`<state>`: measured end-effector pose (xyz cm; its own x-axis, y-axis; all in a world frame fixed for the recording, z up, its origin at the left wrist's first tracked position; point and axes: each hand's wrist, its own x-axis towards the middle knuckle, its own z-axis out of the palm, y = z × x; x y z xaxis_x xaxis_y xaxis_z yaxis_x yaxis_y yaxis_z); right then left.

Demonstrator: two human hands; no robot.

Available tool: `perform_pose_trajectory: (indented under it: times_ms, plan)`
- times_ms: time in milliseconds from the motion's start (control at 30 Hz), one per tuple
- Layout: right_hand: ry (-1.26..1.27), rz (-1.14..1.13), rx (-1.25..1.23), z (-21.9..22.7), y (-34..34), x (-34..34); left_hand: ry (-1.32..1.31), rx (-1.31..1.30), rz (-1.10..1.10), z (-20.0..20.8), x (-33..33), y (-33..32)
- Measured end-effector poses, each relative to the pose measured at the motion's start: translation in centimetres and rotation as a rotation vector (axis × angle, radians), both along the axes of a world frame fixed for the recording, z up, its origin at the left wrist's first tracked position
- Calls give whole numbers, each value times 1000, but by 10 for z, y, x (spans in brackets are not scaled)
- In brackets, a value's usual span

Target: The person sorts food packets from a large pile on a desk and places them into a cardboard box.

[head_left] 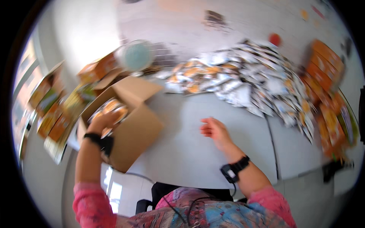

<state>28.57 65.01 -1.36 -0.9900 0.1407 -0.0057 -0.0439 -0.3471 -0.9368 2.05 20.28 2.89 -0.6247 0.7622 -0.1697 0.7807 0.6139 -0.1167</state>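
An open cardboard box [140,133] stands tilted at the left of the table with its flaps spread. My left hand [106,121] reaches into it and touches the white and orange packets [119,110] inside. Its fingers are blurred and partly hidden, so a grip cannot be made out. Over the middle of the table hangs my right hand [215,130], its fingers curled in, with nothing visible in them. Beyond it lies a large heap of silvery-white and orange packets [235,93], spread from the back middle to the right.
Orange cartons [325,68] are stacked at the right edge of the grey-white table [182,152]. More cartons [53,121] stand at the far left. A round pale-green object [137,55] is behind the box. A dark seam [273,148] crosses the tabletop, and a cable [138,175] hangs by the near edge.
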Motion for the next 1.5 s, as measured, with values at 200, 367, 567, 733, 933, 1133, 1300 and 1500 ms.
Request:
perform_pose_trajectory:
  times_ms: [200, 367, 567, 733, 933, 1133, 1300, 1500]
  plan:
    - [25, -78, -76, 6, 16, 1, 217, 527, 321, 68, 80, 101]
    - [8, -238, -132, 8, 39, 4, -371, 1079, 55, 68, 167, 205]
    - [65, -474, -232, 10, 69, 8, -1131, 1277, 81, 2, 202, 273]
    - [145, -608, -420, -2, 101, 8, -1339, 1304, 149, -31, 203, 291]
    - [295, -951, -501, 9, 164, 12, -1346, 1240, 184, -54, 186, 286]
    - [137, -933, -183, 43, 227, 6, -1344, 1172, 144, -59, 181, 287]
    - [-27, -891, 60, 48, 250, 6, -1366, 1137, 90, -67, 175, 292]
    - [77, -1003, 112, 46, 241, 0, -1360, 1149, 86, -62, 178, 289]
